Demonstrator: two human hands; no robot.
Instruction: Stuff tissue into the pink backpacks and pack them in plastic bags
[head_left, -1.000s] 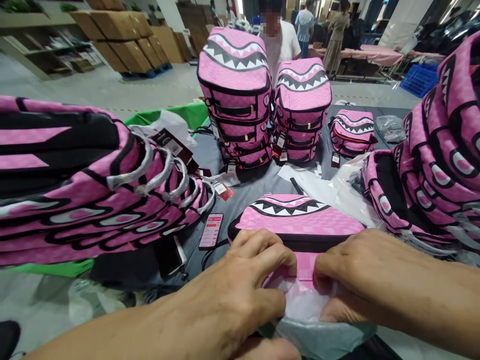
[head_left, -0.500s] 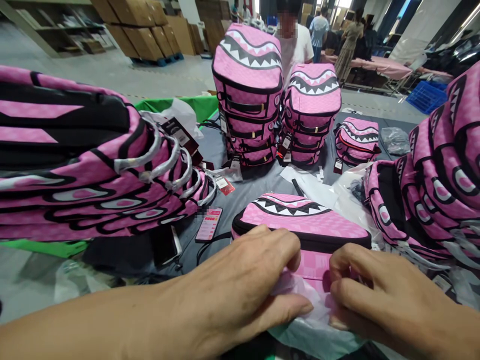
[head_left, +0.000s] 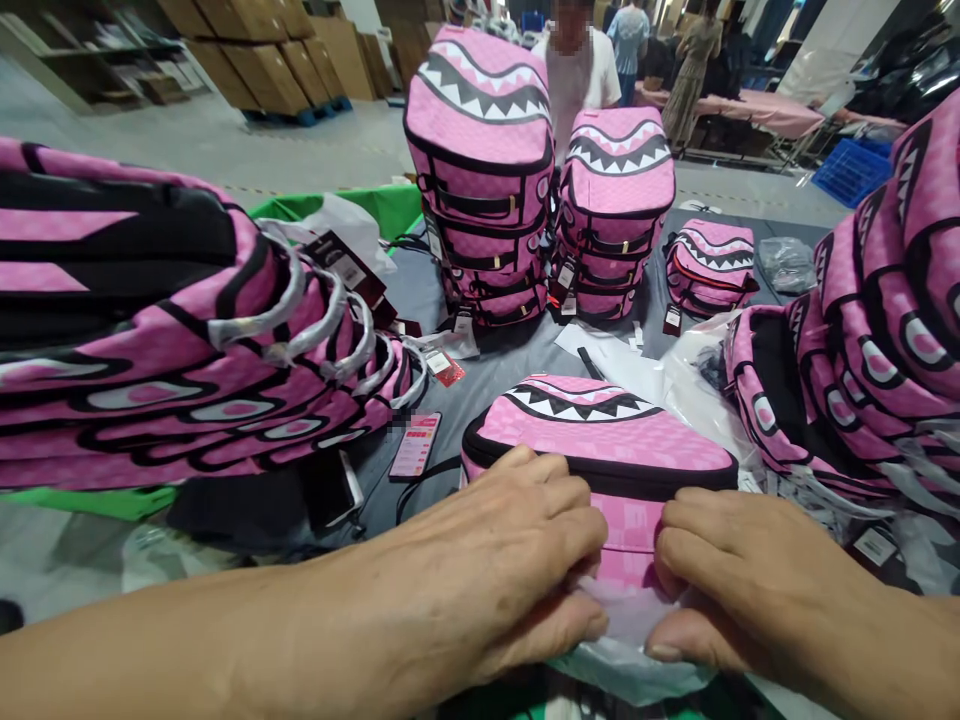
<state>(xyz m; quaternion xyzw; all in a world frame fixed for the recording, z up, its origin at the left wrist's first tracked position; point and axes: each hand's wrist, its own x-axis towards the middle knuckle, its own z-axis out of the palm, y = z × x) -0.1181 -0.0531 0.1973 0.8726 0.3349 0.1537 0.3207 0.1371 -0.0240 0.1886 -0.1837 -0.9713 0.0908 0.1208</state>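
A pink bag with a shark-teeth print (head_left: 600, 440) lies flat on the grey table (head_left: 517, 365) just in front of me. A thin whitish plastic bag (head_left: 634, 645) covers its near end. My left hand (head_left: 495, 560) pinches the left side of that plastic, fingers curled against the pink fabric. My right hand (head_left: 742, 590) grips the right side of the plastic in the same way, thumb underneath. Both hands sit close together at the bag's near edge.
Stacks of the same pink bags lie at the left (head_left: 165, 340) and right (head_left: 862, 350); two tall stacks (head_left: 480, 180) and a single bag (head_left: 709, 265) stand farther back. A phone (head_left: 415, 445) lies left of the bag. A person in a white shirt (head_left: 581, 70) stands behind.
My hands have stayed on the plastic at the bag's near end, the right fingers curling in closer to the left. The view has shifted slightly.
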